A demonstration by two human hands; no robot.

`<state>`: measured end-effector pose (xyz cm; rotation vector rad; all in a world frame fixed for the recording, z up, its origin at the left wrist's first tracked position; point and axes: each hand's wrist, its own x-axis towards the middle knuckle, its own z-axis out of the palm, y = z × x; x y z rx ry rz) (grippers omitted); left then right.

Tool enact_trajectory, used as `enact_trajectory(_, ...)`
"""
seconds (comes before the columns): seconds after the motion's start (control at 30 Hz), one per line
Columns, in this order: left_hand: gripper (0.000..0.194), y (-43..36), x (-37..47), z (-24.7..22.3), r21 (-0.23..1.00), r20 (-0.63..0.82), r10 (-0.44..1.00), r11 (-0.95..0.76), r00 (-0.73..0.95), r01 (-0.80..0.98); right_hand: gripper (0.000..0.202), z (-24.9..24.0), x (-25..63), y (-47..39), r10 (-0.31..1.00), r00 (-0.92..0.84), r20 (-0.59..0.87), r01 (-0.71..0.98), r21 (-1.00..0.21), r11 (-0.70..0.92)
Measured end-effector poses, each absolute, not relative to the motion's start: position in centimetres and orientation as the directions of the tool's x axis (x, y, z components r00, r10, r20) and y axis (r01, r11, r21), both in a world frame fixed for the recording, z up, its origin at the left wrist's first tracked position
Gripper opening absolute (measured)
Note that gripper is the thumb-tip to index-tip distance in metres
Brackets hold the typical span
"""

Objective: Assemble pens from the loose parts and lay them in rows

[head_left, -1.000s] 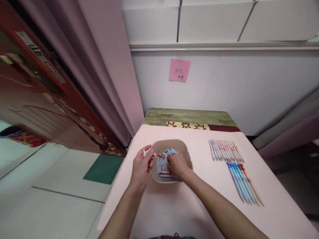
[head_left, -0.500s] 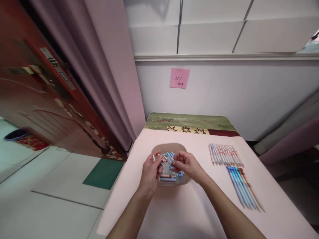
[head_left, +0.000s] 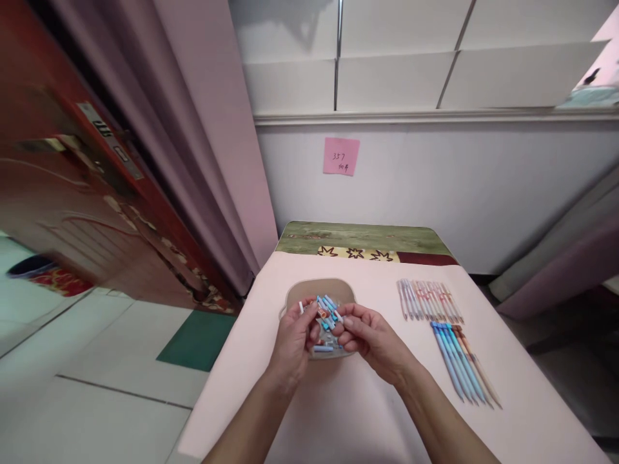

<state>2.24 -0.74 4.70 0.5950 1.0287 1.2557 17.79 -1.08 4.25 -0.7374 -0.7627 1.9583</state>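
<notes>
Both hands meet just over the near edge of the shallow beige plastic tray (head_left: 290, 298), which sits on the pale pink tabletop (head_left: 348, 419). The left hand (head_left: 293, 341) has its fingers curled shut around a small white-tipped pen part (head_left: 301, 307) that pokes up above its knuckles. The right hand (head_left: 370, 335) pinches its fingertips together on a short blue pen piece (head_left: 333, 317), held close against the left hand's fingers.

Inside the tray lies a loose heap of blue and orange pen pieces (head_left: 324, 309). To the right of the tray, a row of white pens with red print (head_left: 428, 300) lies flat, and nearer than that row, a row of blue pens (head_left: 457, 361).

This looks like the joining step: two parts being brought together. Next they need lining up end to end and pressing home.
</notes>
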Motion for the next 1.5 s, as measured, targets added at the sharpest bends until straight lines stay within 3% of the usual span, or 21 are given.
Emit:
enact_trajectory(0.2, 0.032, -1.0, 3.2, 5.0, 0.849, -0.276, 0.961, 0.247, 0.007, -0.467, 0.029, 4.5, 18.6, -1.7, 0.888, -0.420, -0.187, -0.522, -0.750, -0.405)
enact_trajectory(0.37, 0.033, -0.9, 3.6, 4.7, 0.843, -0.303, 0.953, 0.268, 0.002, -0.467, 0.029, 4.7, 18.5, -2.4, 0.970, -0.216, -0.114, -0.350, -0.918, -0.186)
enact_trajectory(0.57, 0.036, -0.9, 3.5, 4.2, 0.815, -0.313, 0.950, 0.278, 0.019, -0.508, 0.025, 4.3, 17.2, -2.6, 0.982, -0.185, -0.039, -0.177, -0.982, -0.072)
enact_trajectory(0.73, 0.037, -1.0, 3.1, 3.3, 0.780, -0.339, 0.941, 0.294, 0.021, -0.553, 0.017, 4.5, 16.3, -2.4, 0.982, -0.184, 0.053, 0.001, -0.999, 0.054)
enact_trajectory(0.9, 0.030, -0.8, 1.9, 2.5, 0.756, -0.329, 0.944, 0.287, 0.038, -0.589, 0.011, 5.1, 14.9, -0.9, 0.970, -0.167, 0.178, 0.329, -0.917, 0.224)
enact_trajectory(1.07, 0.023, 0.2, -0.7, 2.4, 0.657, -0.408, 0.910, 0.346, 0.071, -0.670, 0.023, 4.2, 14.8, 1.6, 0.978, -0.154, 0.144, 0.336, -0.923, 0.189)
enact_trajectory(1.13, 0.022, 0.4, -1.5, 2.7, 0.641, -0.416, 0.909, 0.314, 0.026, -0.700, 0.022, 3.4, 15.1, 2.4, 0.974, -0.164, 0.156, 0.505, -0.835, 0.219)
enact_trajectory(1.2, 0.021, 0.6, -2.1, 3.0, 0.642, -0.413, 0.911, 0.277, -0.018, -0.715, 0.017, 2.3, 15.5, 3.1, 0.961, -0.248, 0.120, 0.730, -0.629, 0.267)
enact_trajectory(1.3, 0.021, 0.7, -2.4, 3.2, 0.637, -0.403, 0.915, 0.264, -0.020, -0.724, 0.016, 0.6, 15.6, 3.9, 0.939, -0.345, -0.014, 0.866, -0.390, 0.313)
enact_trajectory(1.5, 0.023, 0.8, -2.5, 2.8, 0.626, -0.401, 0.916, 0.261, -0.016, -0.734, 0.018, -2.0, 13.9, 4.6, 0.883, -0.438, -0.169, 0.881, -0.275, 0.385)
